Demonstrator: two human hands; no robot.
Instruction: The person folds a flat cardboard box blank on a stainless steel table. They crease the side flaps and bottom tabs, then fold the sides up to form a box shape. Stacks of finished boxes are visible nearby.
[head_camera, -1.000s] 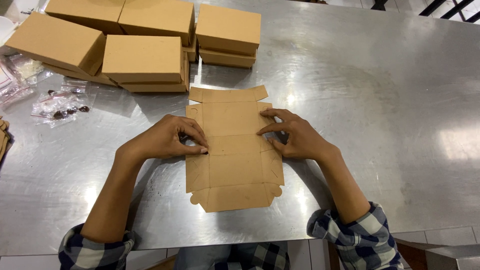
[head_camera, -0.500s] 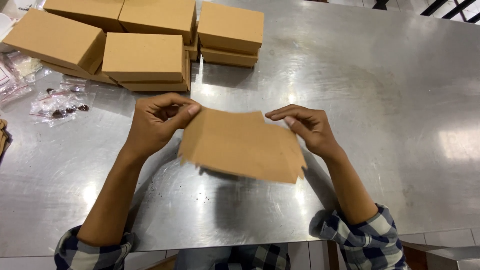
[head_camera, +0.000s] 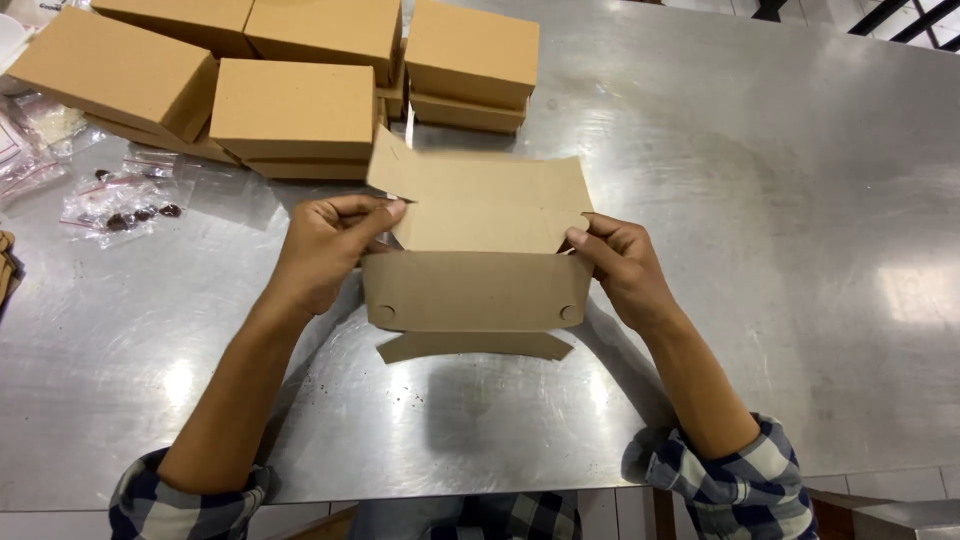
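Pinching half-folded cardboard blank (head_camera: 475, 250), left hand (head_camera: 325, 250) and right hand (head_camera: 620, 270) at its side edges, steel table (head_camera: 780, 200) open rightward.

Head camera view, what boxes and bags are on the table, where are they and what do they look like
Half-folded cardboard box: centre, plain brown, held by left hand and right hand.
Closed cardboard boxes: far left, stacked, flat, brown.
Clear plastic bags: left edge, small, dark bits inside.
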